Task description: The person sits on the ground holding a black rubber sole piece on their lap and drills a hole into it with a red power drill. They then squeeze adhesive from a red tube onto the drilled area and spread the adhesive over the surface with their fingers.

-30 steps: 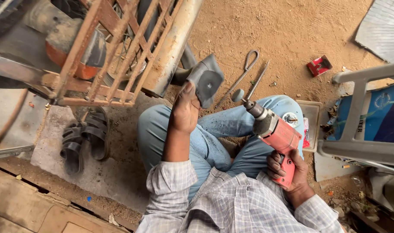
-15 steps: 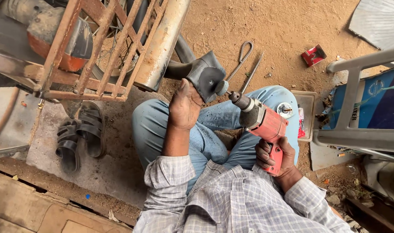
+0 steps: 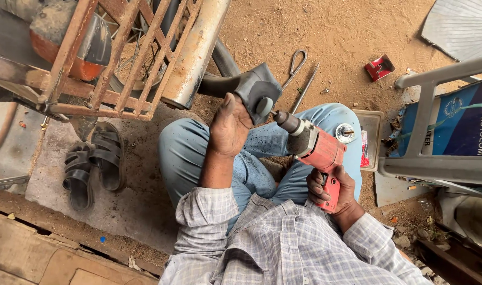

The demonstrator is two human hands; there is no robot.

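While the left hand point(image 3: 229, 126) grips a folded black rubber tube point(image 3: 254, 89) above the knees, the right hand point(image 3: 333, 190) clasps a red power drill point(image 3: 317, 150) — its long axis slanting up-left, its round tip touching the tube's patch — just right of the left hand.

Red plastic power drill point(image 3: 317, 153) lower right of centre, black rubber inner tube point(image 3: 254, 87) centre, blue denim jeans point(image 3: 183, 153), grey checked cotton shirt point(image 3: 283, 243) bottom, black strapped sandals point(image 3: 93, 163) left
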